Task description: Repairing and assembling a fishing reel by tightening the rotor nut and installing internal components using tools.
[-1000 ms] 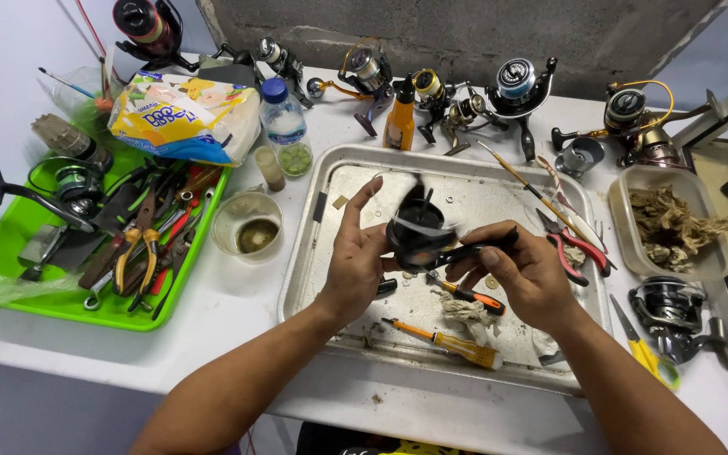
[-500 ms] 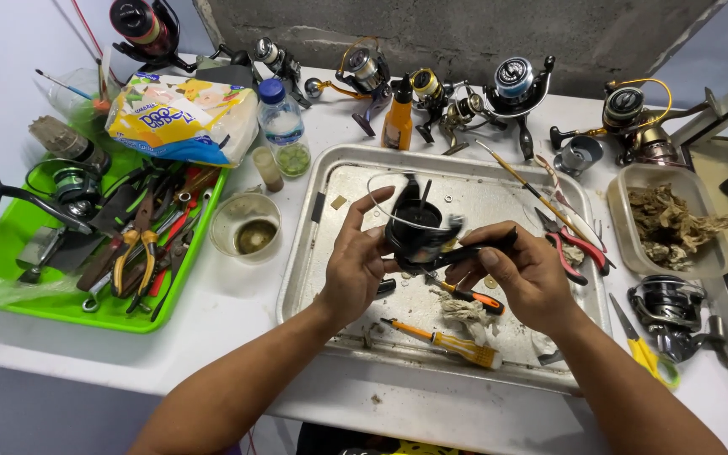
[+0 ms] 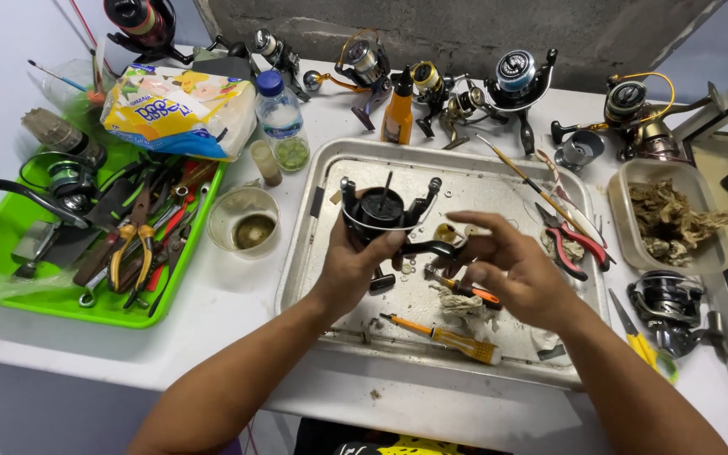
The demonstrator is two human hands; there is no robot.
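My left hand [image 3: 351, 271] grips a black fishing reel body [image 3: 383, 211] and holds it above a metal tray [image 3: 318, 211]. Its bare shaft points up and its bail arm shows on the right. My right hand [image 3: 511, 268] is just to the right of the reel, fingers spread, with fingertips near the reel's stem [image 3: 437, 248]; nothing is clasped in it. Under the hands in the tray lie an orange-handled screwdriver [image 3: 444, 335], a small orange tool [image 3: 473, 292] and a dirty rag [image 3: 463, 307].
A green tray [image 3: 10, 211] of pliers and wrenches is at the left. A small glass cup [image 3: 244, 221], a water bottle [image 3: 281, 118] and a snack bag [image 3: 180, 109] stand nearby. Several reels line the back. Red pliers [image 3: 568, 238] and a container of fibres [image 3: 669, 217] are at the right.
My right hand has let go of the reel and opened its fingers. The reel has turned in my left hand so its rotor faces up.
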